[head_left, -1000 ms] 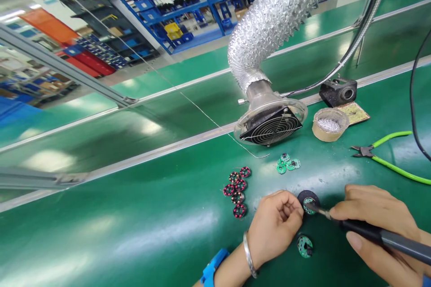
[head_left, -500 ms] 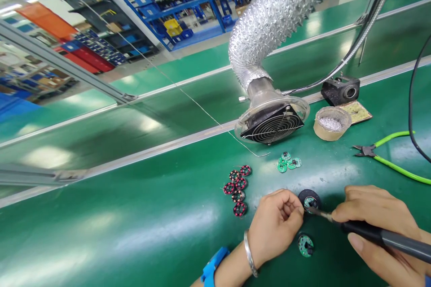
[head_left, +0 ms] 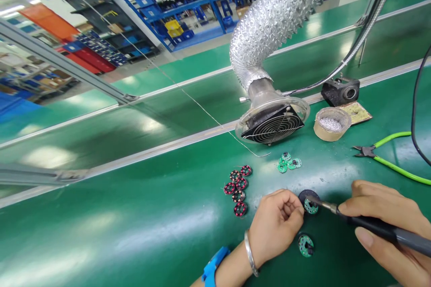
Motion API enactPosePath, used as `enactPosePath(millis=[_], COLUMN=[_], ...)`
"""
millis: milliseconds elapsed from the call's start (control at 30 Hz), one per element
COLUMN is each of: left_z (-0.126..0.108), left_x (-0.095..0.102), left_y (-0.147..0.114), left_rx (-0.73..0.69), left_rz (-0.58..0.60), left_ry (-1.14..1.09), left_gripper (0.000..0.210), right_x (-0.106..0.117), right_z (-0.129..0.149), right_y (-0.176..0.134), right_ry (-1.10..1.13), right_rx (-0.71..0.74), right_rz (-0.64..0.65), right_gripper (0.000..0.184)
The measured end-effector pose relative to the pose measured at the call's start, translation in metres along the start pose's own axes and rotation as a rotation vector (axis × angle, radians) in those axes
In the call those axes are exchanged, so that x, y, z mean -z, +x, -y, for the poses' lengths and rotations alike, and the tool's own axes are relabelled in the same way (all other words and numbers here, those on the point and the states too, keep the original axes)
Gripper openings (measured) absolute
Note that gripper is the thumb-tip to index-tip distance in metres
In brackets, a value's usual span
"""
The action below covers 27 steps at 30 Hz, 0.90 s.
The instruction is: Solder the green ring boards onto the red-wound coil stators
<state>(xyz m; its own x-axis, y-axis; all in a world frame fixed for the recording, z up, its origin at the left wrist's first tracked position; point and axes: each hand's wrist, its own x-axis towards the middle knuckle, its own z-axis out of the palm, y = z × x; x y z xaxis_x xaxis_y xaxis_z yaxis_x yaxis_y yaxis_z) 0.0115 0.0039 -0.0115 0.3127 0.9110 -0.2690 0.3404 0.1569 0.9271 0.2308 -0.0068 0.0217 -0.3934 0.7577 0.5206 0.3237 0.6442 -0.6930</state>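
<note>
In my right hand (head_left: pixel 387 224) is a soldering iron (head_left: pixel 373 228), its metal tip pointing left over a small round green circuit board (head_left: pixel 311 206). That board lies on a dark round disc (head_left: pixel 305 194); whether the tip touches it I cannot tell. My left hand (head_left: pixel 281 219) is closed in a pinch at the disc's left edge, and what its fingertips hold is hidden. Just below, a second round circuit board (head_left: pixel 305 245) with a black part on it lies on the green table.
Several wound coil rings (head_left: pixel 238 196) lie left of my hands, several bare boards (head_left: pixel 286 163) beyond. Behind stand a fume extractor fan (head_left: pixel 274 125), a tub of metal shavings (head_left: pixel 330 124) and a black iron holder (head_left: pixel 341 91). Green-handled cutters (head_left: pixel 368 151) lie at right.
My right hand has shifted a little to the right, and the iron's tip has moved up across the board towards its upper edge. The left hand stays where it was.
</note>
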Motion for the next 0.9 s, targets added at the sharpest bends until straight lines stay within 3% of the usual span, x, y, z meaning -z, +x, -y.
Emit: enactPosePath(millis=[100, 200, 333, 533, 767, 900], left_z=[0.0, -0.002, -0.007, -0.007, -0.011, -0.006], left_x=[0.001, 0.0, -0.003, 0.0, 0.011, 0.015], left_y=[0.001, 0.0, 0.002, 0.016, 0.028, 0.024], left_rx=[-0.009, -0.036, -0.179, -0.254, -0.368, -0.293], left_rz=[0.007, 0.006, -0.034, 0.041, 0.198, 0.139], left_ry=[0.013, 0.075, 0.322, 0.366, 0.387, 0.303], left_gripper=[0.009, 0.006, 0.035, 0.021, 0.025, 0.03], right_x=[0.002, -0.004, -0.019, -0.031, -0.038, -0.039], right_z=[-0.002, -0.006, -0.014, -0.021, -0.023, -0.026], right_y=[0.004, 0.007, 0.008, 0.009, 0.002, 0.001], right_ry=[-0.001, -0.039, -0.055, -0.117, -0.234, -0.298], right_rx=[0.051, 0.058, 0.057, 0.02, 0.051, 0.082], right_rz=[0.008, -0.061, -0.132, 0.141, 0.155, 0.19], right_gripper=[0.036, 0.039, 0.039, 0.037, 0.036, 0.034])
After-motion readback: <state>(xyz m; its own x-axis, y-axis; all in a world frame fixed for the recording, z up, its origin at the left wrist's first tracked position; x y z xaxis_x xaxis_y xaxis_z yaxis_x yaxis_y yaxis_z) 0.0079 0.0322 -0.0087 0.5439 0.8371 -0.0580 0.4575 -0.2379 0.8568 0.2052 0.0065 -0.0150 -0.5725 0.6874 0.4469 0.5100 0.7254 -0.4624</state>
